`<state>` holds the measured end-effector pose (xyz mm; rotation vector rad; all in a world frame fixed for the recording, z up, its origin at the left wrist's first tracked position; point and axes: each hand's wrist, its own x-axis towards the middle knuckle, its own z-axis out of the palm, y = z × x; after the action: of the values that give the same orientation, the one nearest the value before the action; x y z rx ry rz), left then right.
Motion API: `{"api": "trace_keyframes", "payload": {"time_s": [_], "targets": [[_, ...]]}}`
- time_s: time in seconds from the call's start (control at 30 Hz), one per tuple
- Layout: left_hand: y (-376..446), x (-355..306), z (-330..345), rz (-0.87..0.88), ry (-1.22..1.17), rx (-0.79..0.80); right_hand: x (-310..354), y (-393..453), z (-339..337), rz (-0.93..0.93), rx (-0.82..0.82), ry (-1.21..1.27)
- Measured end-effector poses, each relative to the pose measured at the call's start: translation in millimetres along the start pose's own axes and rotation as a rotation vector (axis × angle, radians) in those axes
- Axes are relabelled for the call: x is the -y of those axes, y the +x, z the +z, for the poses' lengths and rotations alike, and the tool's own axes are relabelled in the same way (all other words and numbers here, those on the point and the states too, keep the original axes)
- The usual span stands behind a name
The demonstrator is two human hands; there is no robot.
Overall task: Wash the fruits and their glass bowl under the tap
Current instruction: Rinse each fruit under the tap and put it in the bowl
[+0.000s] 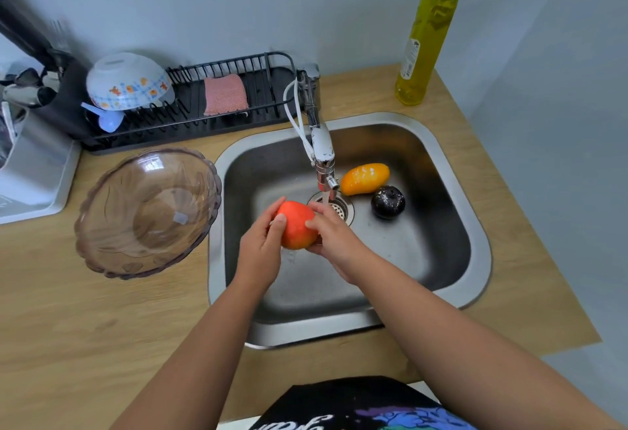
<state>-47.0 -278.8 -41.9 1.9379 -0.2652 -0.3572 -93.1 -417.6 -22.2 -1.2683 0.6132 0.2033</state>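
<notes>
A red-orange fruit (pixel 296 225) is held over the steel sink (pixel 452 171), just below and left of the tap spout (pixel 325 171), from which water runs. My left hand (pixel 260 249) grips its left side and my right hand (pixel 334 232) grips its right side. An orange-yellow mango (pixel 365 179) and a dark purple fruit (pixel 388 202) lie on the sink floor behind the drain. The tinted glass bowl (pixel 146 212) stands with nothing in it on the wooden counter, left of the sink.
A black dish rack (pixel 190 106) behind the bowl holds an upturned patterned bowl (pixel 129 81), a blue scoop and a pink sponge (pixel 226 95). A tall bottle of yellow liquid (pixel 428 32) stands at the back right. A white appliance (pixel 30 171) sits far left.
</notes>
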Motion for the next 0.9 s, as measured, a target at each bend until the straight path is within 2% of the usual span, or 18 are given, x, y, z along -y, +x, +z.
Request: {"api": "trace_keyframes", "payload": {"time_s": [0.13,0.27,0.4,0.57,0.9], "targets": [[-7,0,-26,-0.055,-0.005,-0.007,-7,-2,8,-0.057,0.047,-0.077],[-16,-6,-40,-0.032,-0.133,-0.008,-3,-6,17,-0.129,0.060,-0.099],[-23,-9,-50,-0.001,-0.149,0.017,0,-8,19,-0.156,0.066,-0.112],[-28,-6,-60,0.002,-0.061,0.105,-2,-14,17,-0.202,0.041,-0.208],[-32,-8,-62,0.021,0.029,0.123,-14,-20,11,-0.244,0.056,-0.291]]}}
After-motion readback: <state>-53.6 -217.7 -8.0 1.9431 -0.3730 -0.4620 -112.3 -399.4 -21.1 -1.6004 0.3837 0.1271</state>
